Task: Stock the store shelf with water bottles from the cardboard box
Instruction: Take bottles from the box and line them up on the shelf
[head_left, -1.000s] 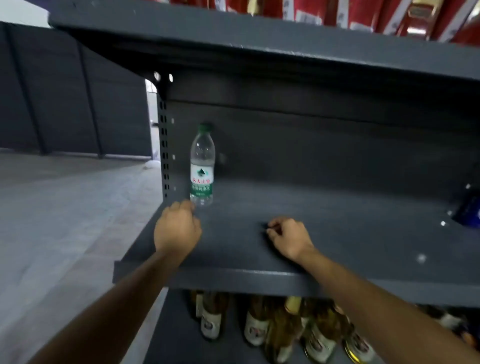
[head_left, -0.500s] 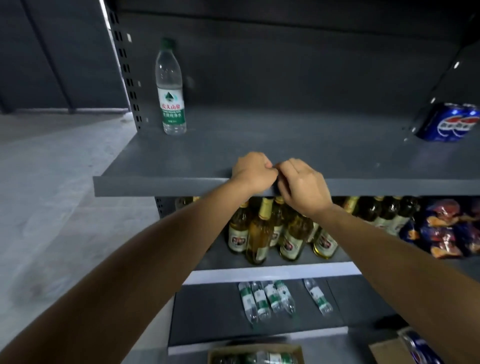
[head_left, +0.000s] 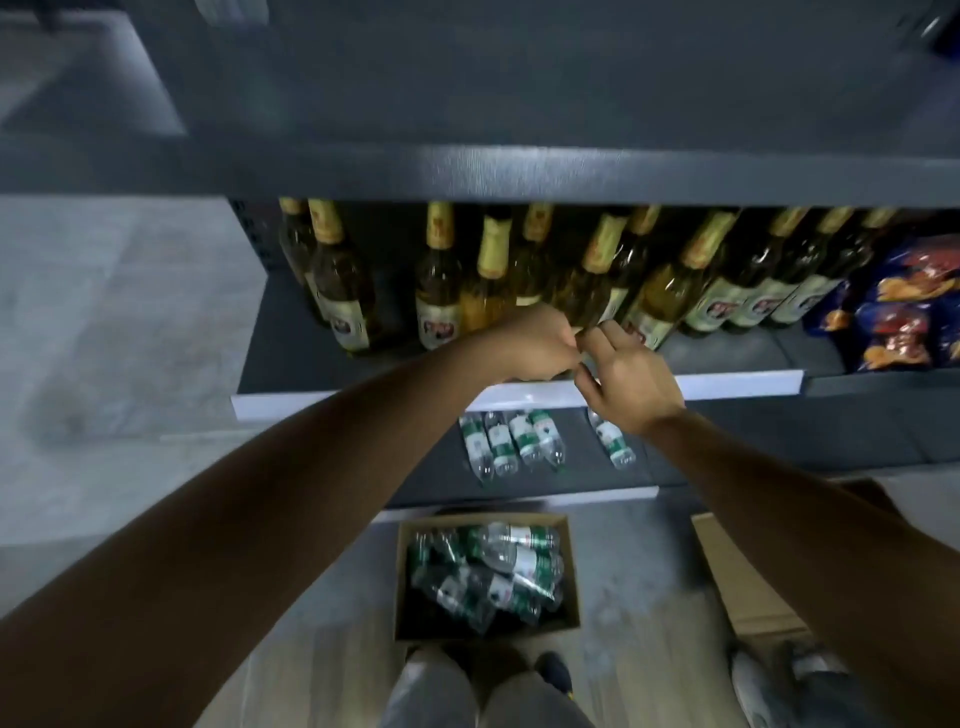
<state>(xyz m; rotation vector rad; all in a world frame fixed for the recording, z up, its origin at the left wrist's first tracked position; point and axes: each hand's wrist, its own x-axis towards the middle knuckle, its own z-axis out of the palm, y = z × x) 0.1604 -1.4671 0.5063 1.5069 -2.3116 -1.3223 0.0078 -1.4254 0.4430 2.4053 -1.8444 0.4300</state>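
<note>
An open cardboard box (head_left: 402, 582) on the floor holds several clear water bottles (head_left: 511, 566) with green labels. More water bottles (head_left: 498, 441) lie on the lowest shelf. The grey shelf (head_left: 467, 171) spans the top of the view. My left hand (head_left: 530, 345) and my right hand (head_left: 631, 382) hang together in mid-air in front of the beer shelf, fingertips touching. Both hold nothing; the left is loosely closed, the right has its fingers apart.
Several brown beer bottles (head_left: 441, 291) stand on the middle shelf, with snack bags (head_left: 909, 306) to their right. A second cardboard box (head_left: 748, 577) lies on the floor at right. My legs and shoes (head_left: 483, 691) are at the bottom.
My view has tilted down from the grey shelf to the floor box. Both hands left the shelf edge and dropped lower, still together.
</note>
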